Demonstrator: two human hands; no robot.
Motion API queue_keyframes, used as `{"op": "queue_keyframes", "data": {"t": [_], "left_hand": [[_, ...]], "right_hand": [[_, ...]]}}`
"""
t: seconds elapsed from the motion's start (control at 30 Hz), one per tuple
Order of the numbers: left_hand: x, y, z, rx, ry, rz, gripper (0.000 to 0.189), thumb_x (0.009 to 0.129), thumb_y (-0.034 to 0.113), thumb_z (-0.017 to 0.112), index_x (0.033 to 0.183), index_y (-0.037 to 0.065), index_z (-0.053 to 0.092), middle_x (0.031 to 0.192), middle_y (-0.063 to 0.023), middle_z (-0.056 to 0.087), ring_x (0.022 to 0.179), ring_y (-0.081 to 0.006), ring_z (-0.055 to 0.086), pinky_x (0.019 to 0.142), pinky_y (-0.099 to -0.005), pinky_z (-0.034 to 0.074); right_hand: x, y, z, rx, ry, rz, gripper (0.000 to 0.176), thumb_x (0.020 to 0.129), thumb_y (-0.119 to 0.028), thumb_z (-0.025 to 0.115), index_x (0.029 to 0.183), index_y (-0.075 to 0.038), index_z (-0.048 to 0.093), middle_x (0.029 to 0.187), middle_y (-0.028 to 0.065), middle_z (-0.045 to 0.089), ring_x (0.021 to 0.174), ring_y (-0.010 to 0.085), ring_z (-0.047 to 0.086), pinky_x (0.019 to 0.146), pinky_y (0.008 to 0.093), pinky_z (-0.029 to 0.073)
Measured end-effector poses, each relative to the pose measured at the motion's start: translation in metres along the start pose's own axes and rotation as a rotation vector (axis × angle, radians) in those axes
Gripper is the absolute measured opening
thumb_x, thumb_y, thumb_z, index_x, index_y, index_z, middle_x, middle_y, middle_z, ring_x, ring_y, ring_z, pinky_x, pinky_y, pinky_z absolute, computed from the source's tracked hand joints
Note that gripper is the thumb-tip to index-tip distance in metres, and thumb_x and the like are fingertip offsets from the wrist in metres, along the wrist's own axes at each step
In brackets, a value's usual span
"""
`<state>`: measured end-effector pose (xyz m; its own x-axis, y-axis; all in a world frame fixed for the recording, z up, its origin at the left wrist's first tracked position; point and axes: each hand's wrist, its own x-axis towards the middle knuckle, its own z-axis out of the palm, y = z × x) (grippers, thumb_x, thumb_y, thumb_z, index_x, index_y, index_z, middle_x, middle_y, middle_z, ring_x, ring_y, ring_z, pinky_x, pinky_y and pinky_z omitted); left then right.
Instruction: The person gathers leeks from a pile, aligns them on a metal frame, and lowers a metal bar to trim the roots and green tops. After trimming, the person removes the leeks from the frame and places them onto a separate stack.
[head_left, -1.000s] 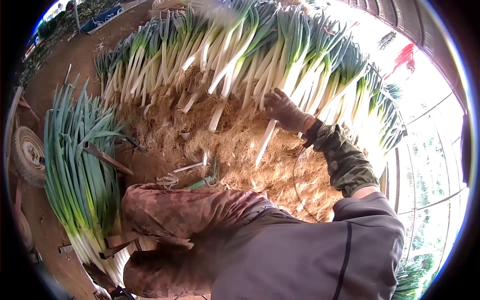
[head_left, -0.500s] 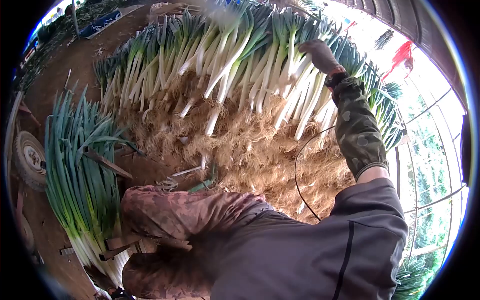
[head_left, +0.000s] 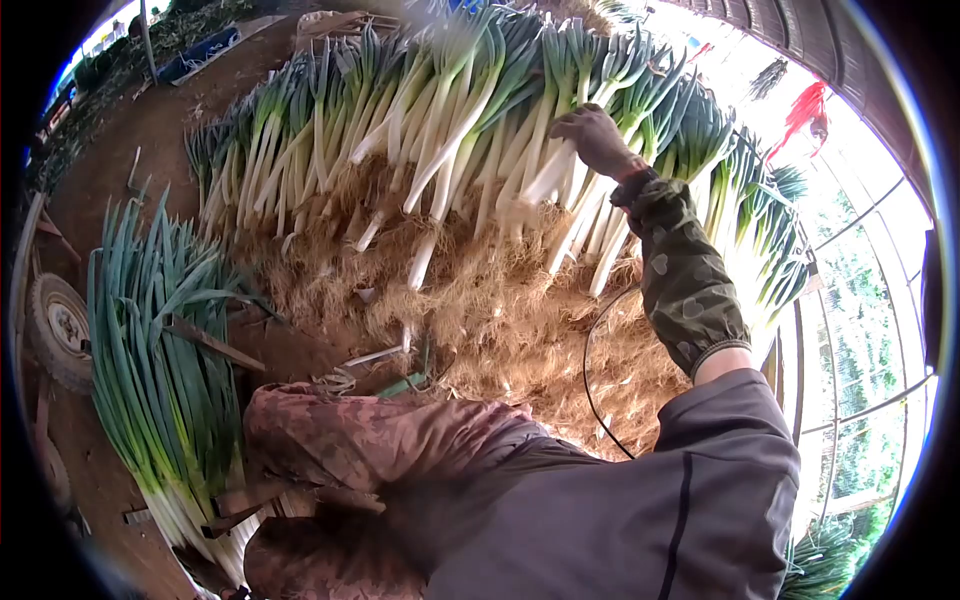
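Note:
My right hand (head_left: 598, 140) reaches over the far pile, fingers curled round the pale stalk of a leek (head_left: 546, 177). That stalk is slightly blurred and slants down to the left from under the hand. Around it lie many leeks (head_left: 455, 130) in a long row, green leaves away from me and white stalks and roots towards me. My left hand is out of view. On the left, a thick bundle of leeks (head_left: 165, 360) rests on a wooden and metal frame (head_left: 215, 342) beside my knees.
Matted roots (head_left: 480, 330) spread between the row and my legs. A thin black cable (head_left: 587, 375) curves over them. At the left edge stands a wheel (head_left: 62, 325). Trimmings (head_left: 370, 375) lie on the brown ground near my knee. A red bag (head_left: 800, 122) hangs at the back right.
My right hand has moved left and a little towards me along the row, and a leek stalk now shows beneath its fingers. The left-hand bundle has stayed in place.

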<state>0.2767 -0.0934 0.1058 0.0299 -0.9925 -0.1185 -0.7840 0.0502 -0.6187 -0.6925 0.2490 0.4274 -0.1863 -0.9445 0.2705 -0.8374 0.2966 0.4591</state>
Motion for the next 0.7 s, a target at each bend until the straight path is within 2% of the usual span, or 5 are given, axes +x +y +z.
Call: {"op": "queue_keyframes", "data": {"t": [0.23,0.3,0.4,0.63,0.7], "left_hand": [[-0.010,0.010,-0.028,-0.320,0.139,-0.044,0.059,0.109,0.029,0.037,0.162,0.006,0.027,0.168,-0.0150,0.025,0.154,-0.0282,0.028,0.123,-0.0350,0.027],[-0.017,0.013,-0.045,-0.500,0.223,-0.028,0.059,0.108,0.029,0.038,0.162,0.006,0.027,0.168,-0.0150,0.026,0.153,-0.0282,0.029,0.122,-0.0350,0.028],[-0.028,0.029,-0.083,-0.765,0.302,0.066,0.059,0.108,0.029,0.040,0.161,0.005,0.028,0.167,-0.0151,0.027,0.153,-0.0281,0.029,0.122,-0.0350,0.029],[-0.048,0.086,-0.165,-1.048,0.177,0.322,0.059,0.107,0.028,0.043,0.160,0.004,0.030,0.166,-0.0153,0.029,0.151,-0.0279,0.031,0.121,-0.0350,0.030],[-0.044,0.102,-0.177,-1.056,0.138,0.375,0.060,0.107,0.028,0.044,0.159,0.004,0.031,0.165,-0.0153,0.030,0.151,-0.0278,0.032,0.120,-0.0350,0.030]], "right_hand": [[0.033,-0.015,0.059,-0.369,-0.352,-0.090,0.022,0.092,-0.015,0.064,0.109,-0.026,0.073,0.106,-0.0023,0.071,0.114,0.0213,0.065,0.102,0.0375,0.047],[0.029,-0.013,0.061,-0.342,-0.294,-0.117,0.025,0.088,-0.015,0.067,0.112,-0.024,0.072,0.111,0.0008,0.070,0.114,0.0245,0.065,0.101,0.0392,0.047],[0.031,-0.008,0.038,-0.355,-0.478,-0.243,0.030,0.084,-0.015,0.071,0.113,-0.022,0.072,0.115,0.0030,0.069,0.114,0.0266,0.065,0.101,0.0402,0.047],[0.049,-0.007,0.029,-0.328,-0.640,-0.483,0.037,0.076,-0.012,0.076,0.112,-0.020,0.073,0.104,0.0040,0.070,0.109,0.0286,0.066,0.094,0.0430,0.052],[0.054,-0.003,0.038,-0.318,-0.641,-0.532,0.029,0.077,-0.021,0.077,0.107,-0.025,0.074,0.097,-0.0016,0.071,0.109,0.0253,0.066,0.092,0.0440,0.051]]}}
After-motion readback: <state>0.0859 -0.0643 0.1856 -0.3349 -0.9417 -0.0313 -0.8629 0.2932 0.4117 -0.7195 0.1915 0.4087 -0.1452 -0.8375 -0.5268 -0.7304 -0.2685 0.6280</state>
